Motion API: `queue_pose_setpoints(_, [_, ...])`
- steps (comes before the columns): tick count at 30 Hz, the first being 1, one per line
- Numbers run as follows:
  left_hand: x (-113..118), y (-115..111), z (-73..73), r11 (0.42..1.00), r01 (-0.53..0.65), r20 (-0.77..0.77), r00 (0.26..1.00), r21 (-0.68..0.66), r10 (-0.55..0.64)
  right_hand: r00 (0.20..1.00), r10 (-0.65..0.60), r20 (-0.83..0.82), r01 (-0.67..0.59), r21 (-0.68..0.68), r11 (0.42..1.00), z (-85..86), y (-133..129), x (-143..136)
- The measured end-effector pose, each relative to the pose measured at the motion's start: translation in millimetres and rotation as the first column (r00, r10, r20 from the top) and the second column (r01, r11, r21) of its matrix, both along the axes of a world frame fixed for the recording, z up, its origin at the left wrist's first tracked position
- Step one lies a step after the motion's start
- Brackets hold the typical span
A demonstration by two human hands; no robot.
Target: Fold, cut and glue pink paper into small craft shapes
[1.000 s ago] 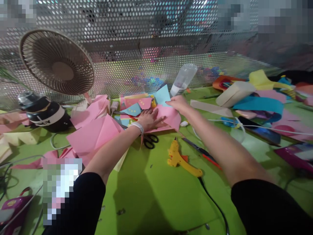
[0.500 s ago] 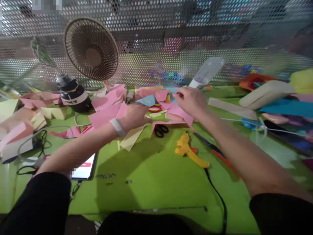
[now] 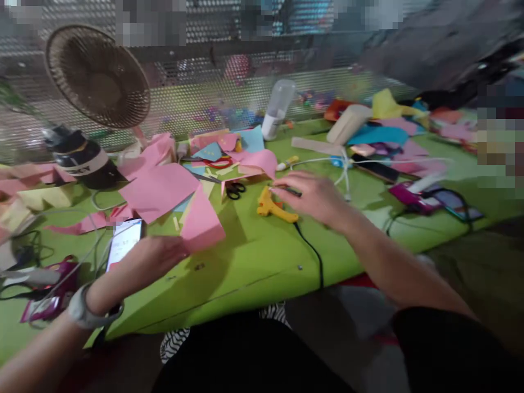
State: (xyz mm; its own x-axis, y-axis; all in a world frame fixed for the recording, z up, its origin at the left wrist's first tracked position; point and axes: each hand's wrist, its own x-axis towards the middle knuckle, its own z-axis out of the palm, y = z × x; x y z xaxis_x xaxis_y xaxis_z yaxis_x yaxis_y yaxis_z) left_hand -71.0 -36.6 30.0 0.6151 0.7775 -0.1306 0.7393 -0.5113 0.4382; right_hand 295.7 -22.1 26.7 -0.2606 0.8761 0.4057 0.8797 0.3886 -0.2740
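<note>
My left hand (image 3: 158, 256) is closed on the edge of a folded pink paper (image 3: 203, 224), held just above the green table (image 3: 245, 256). Over to the right, my right hand (image 3: 315, 196) has its fingers bent around a dark slim tool (image 3: 291, 190); most of that tool is hidden. Right beside those fingers lies a yellow glue gun (image 3: 275, 208) with a black cord. Black-handled scissors (image 3: 235, 190) rest behind it, partly under pink paper. A flat pink sheet (image 3: 159, 191) lies beyond my left hand.
A phone (image 3: 125, 240) lies by my left wrist. Behind stand a black bottle (image 3: 84, 161), a fan (image 3: 98, 76) and a clear bottle (image 3: 278, 112) against perforated metal mesh. White cables (image 3: 346, 164) and coloured scraps spread at right. Purple glue guns (image 3: 417, 197) sit at both sides.
The view has turned right. My left hand has come back towards me with a pink paper in it. My right hand has moved from the paper pile to beside the yellow glue gun.
</note>
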Motion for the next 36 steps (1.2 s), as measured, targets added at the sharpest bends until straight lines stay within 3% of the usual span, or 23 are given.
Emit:
queue_pose_setpoints(3, [7.5,-10.9,-19.9,0.982,0.093,0.024,0.996,-0.165,-0.091,0.970,-0.237,0.052,0.243,-0.168,0.955,-12.7,-11.1,47.1])
queue_pose_setpoints(6, [11.2,-8.8,-34.3,0.974,0.080,0.099,0.993,-0.212,-0.060,0.917,-0.337,0.213,0.383,-0.235,0.893,-30.6,-12.4,78.6])
queue_pose_setpoints(12, [10.2,-9.1,-43.8,0.970,-0.124,0.104,0.983,-0.207,0.148,0.875,-0.384,0.296,0.475,-0.365,0.801,-59.5,-0.3,99.8])
queue_pose_setpoints(15, [12.6,-16.4,-43.9,0.967,-0.109,0.144,0.979,-0.229,0.145,0.873,-0.410,0.265,0.488,-0.422,0.764,-64.4,0.1,108.1])
queue_pose_setpoints(18, [13.6,-22.8,-44.7,0.979,-0.079,0.194,0.974,-0.188,0.116,0.857,-0.468,0.214,0.515,-0.382,0.767,-58.6,-14.6,118.2])
queue_pose_setpoints(21, [11.7,-25.7,-48.0,0.983,-0.059,0.199,0.975,-0.173,0.094,0.827,-0.559,-0.063,0.540,-0.187,0.820,-49.3,-40.1,112.6])
queue_pose_setpoints(23, [10.3,-25.9,-50.5,0.982,-0.068,0.210,0.972,-0.174,0.105,0.861,-0.468,-0.199,0.433,-0.198,0.880,-47.5,-55.5,92.1])
queue_pose_setpoints(24, [9.9,-25.7,-51.4,0.981,-0.074,0.214,0.970,-0.181,0.112,0.891,-0.391,-0.231,0.330,-0.265,0.906,-48.7,-61.0,77.5])
queue_pose_setpoints(26, [9.9,-24.9,-51.8,0.975,-0.081,0.221,0.967,-0.205,0.127,0.932,-0.288,-0.221,0.203,-0.341,0.918,-54.2,-66.5,45.1])
queue_pose_setpoints(28, [10.6,-24.1,-50.6,0.969,-0.081,0.231,0.963,-0.233,0.136,0.978,-0.035,-0.208,-0.057,-0.419,0.906,-61.5,-65.8,17.1])
queue_pose_setpoints(29, [11.0,-23.7,-49.7,0.967,-0.081,0.235,0.962,-0.241,0.139,0.984,0.042,-0.176,-0.113,-0.421,0.900,-64.8,-64.1,7.0])
queue_pose_setpoints(33, [11.9,-24.1,-49.8,0.979,-0.063,0.229,0.968,-0.193,0.108,0.982,0.188,-0.003,-0.172,-0.415,0.893,-72.2,-58.4,-6.4])
queue_pose_setpoints(36, [14.2,-27.2,-56.8,0.996,-0.085,0.179,0.980,-0.026,0.089,0.954,0.294,0.056,-0.248,-0.403,0.881,-73.7,-58.9,-3.7])
